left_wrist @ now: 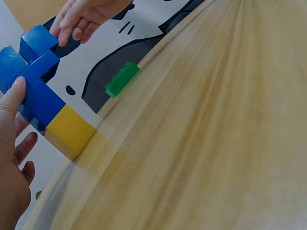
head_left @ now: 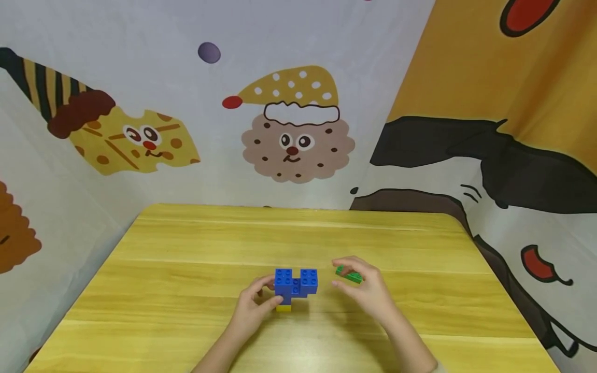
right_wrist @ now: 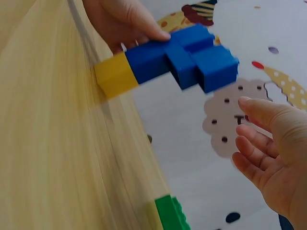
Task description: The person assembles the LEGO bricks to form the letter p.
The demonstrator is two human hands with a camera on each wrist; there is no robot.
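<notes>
A stack of blue building bricks [head_left: 296, 286] stands upright on a yellow brick [left_wrist: 72, 130], which rests on the table. Two separate blue bricks form its top, with a gap between them. My left hand [head_left: 252, 305] grips the stack from the left, thumb on its near side. To the right of the stack, my right hand [head_left: 366, 287] is raised with fingers loosely bent and nothing between them. A green brick [head_left: 350, 274] lies on the table beyond the right hand, partly covered by its fingers in the head view.
The wooden table [head_left: 186, 248] has a light wood grain and reaches back to a cloth backdrop [head_left: 177, 31] printed with cartoon figures. The backdrop hangs behind and on both sides.
</notes>
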